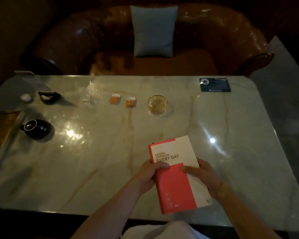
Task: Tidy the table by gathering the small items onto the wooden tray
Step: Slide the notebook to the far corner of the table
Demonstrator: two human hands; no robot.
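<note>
Both hands, left [149, 173], right [203, 175], gripping red-and-white notebook [175, 176]

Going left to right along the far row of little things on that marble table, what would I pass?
Small white lump → black dish → clear plastic wrapper → first orange packet → second orange packet → glass ashtray → dark card near the far right corner.

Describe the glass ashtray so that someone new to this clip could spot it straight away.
Start at the pale marble table and look along its far side, before the brown leather sofa. The glass ashtray sits just right of two orange sachets. It alone is round, amber-tinted and see-through.
</note>
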